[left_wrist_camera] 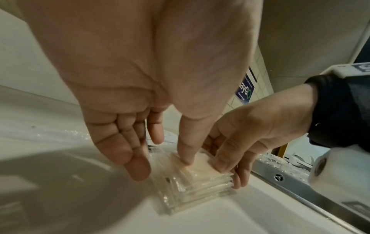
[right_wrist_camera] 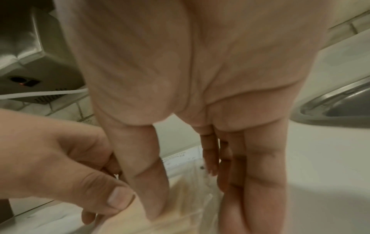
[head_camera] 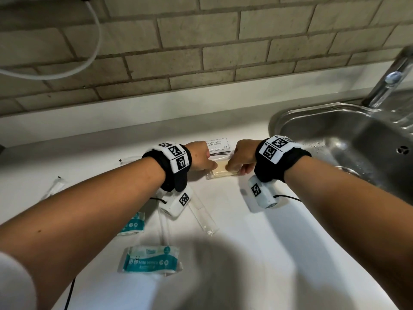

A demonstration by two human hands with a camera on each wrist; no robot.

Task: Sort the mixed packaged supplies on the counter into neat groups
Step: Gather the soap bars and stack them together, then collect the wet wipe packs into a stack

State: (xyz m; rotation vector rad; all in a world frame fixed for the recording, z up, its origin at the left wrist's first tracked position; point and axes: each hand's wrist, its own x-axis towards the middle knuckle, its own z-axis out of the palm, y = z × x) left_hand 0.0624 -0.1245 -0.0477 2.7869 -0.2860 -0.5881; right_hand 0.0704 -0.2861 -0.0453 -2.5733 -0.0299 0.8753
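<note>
Closest to the camera there's a teal-and-white wipes pack [head_camera: 150,259] lying flat on the white surface [head_camera: 257,253], well on the near side of the soap stack. A second wipes pack [head_camera: 132,224] sits a bit further in, half hidden under the left forearm. Between those and the soap stack lie a couple of long clear sleeves [head_camera: 202,217]; can't really tell what's in them. Another clear sleeve [head_camera: 54,188] is way off to the left of the stack.

Then the main bit: a small stack of clear-wrapped pale soap bars [left_wrist_camera: 192,182] sits on the surface, just left of the steel sink [head_camera: 312,121]. Both hands are on it. The left hand [head_camera: 200,158] comes in from the stack's left, fingers [left_wrist_camera: 138,167] mostly straight and loosely spread, thumb tip pressing down on the top bar. The right hand [head_camera: 242,156] is on the stack's right side, thumb on the top packet and its fingers [left_wrist_camera: 238,180] down along the right edge, so it's pinching the stack.

Just behind the stack, touching or nearly touching it, is a white shampoo-with-conditioner sachet [head_camera: 218,145]. Past that there's the brick-tile wall [head_camera: 201,52], with a white cable [head_camera: 93,41] looping down far left of the stack and the tap [head_camera: 388,81] far right.
</note>
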